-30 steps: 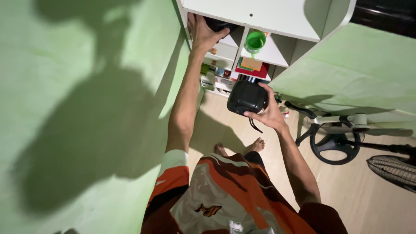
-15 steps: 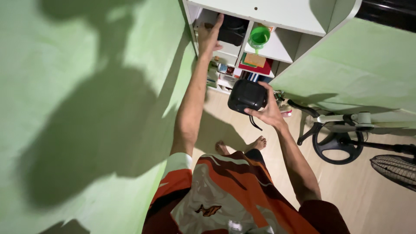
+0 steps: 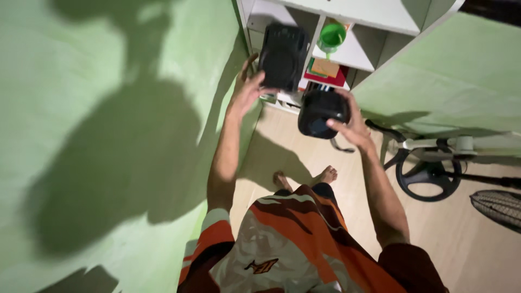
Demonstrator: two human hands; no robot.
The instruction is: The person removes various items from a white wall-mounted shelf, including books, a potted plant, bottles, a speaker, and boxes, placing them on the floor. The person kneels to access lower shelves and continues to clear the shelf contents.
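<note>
Two black boxes in our hands, one grip looks weak.
Beside the white shelf [image 3: 380,13], our left hand [image 3: 244,89] holds the larger black box [image 3: 283,57] only with spread fingertips on its edge; it may slip and fall. Our right hand [image 3: 350,122] wraps the smaller black box [image 3: 320,111] more firmly.

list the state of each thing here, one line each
left hand: raised, gripping the black box
black box: held clear of the shelf, tilted
right hand: gripping the black pouch
black pouch: held in the air, strap hanging below
white shelf unit: open-fronted, compartments stocked
green cup: standing on a shelf
fan: lying on the floor
</note>
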